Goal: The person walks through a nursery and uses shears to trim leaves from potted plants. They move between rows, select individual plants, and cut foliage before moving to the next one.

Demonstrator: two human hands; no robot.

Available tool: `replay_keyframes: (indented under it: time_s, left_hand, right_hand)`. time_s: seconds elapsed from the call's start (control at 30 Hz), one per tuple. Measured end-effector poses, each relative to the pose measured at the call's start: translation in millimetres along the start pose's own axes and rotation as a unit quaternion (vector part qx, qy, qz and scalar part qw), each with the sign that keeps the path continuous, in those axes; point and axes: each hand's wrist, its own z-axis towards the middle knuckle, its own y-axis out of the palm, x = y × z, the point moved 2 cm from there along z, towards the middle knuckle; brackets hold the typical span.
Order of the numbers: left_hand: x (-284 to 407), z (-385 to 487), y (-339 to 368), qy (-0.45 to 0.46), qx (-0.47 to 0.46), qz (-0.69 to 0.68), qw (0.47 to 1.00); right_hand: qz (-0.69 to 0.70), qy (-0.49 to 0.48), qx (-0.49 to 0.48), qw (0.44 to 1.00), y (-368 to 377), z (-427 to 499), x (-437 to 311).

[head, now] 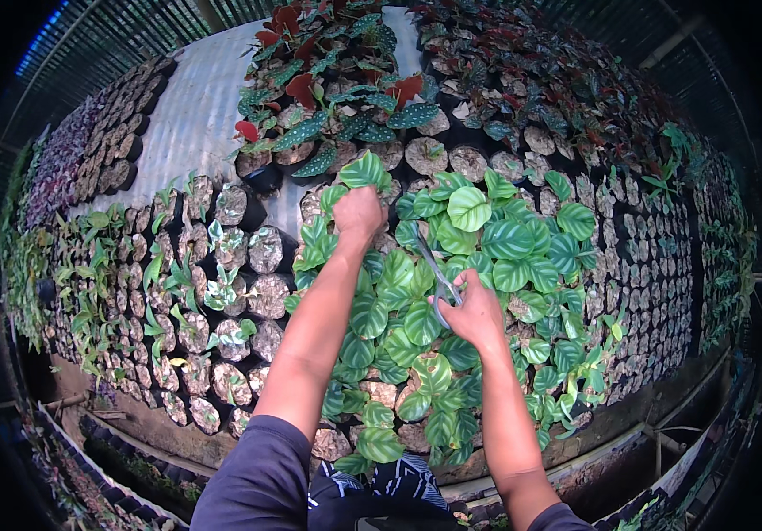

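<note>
My left hand (359, 211) reaches out ahead, its fingers curled at the base of a striped green leaf (364, 170); what lies between the fingers is hidden. A pair of scissors (435, 269) is in my right hand (477, 306), fingers at the handles, with the blades pointing up and left over the foliage. Striped-leaf potted plants (508, 240) spread below and around both hands. A paler round leaf (469, 208) stands out above the scissors.
Black bags of dry-leaf-topped soil (268, 297) stand in rows at left, some with variegated seedlings (221, 292). Spotted begonias (301, 131) and dark red plants (553, 86) fill the far side. A corrugated sheet (188, 113) lies at upper left. A wooden ledge (553, 468) runs along the near edge.
</note>
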Motion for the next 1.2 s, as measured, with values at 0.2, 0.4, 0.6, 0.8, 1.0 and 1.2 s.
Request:
replay_keyframes:
  time_s: [0.2,0.4,0.6,0.8,1.0,1.2]
  left_hand:
    - [-63.1,13.5,-23.3,-0.093,-0.001,-0.081,0.992]
    - [-76.0,13.6,-19.9,-0.074,0.003,-0.088,0.993]
    - [-66.9,14.0,-18.8,-0.072,-0.008,-0.144,0.987]
    - [-58.4,2.2,-15.7,-0.038,0.012,-0.153,0.987]
    - [-62.8,-4.0,-6.9,-0.048,0.042,-0.317,0.946]
    - [-104.4,-4.2,-27.8,-0.118,0.128,-0.580,0.796]
  right_hand:
    - [-0.075,-0.094,0.016,0.993,14.2,34.9,-14.5]
    - [-0.183,-0.188,0.027,0.964,32.4,90.2,-51.6]
    - [-0.288,-0.269,0.064,0.917,52.5,139.8,-73.4]
    - [-0.343,-0.297,0.062,0.889,64.2,156.3,-81.5]
    - [-0.315,-0.276,0.040,0.907,68.5,146.4,-64.1]
    - [-0.159,-0.204,0.022,0.966,24.1,114.7,-37.9]
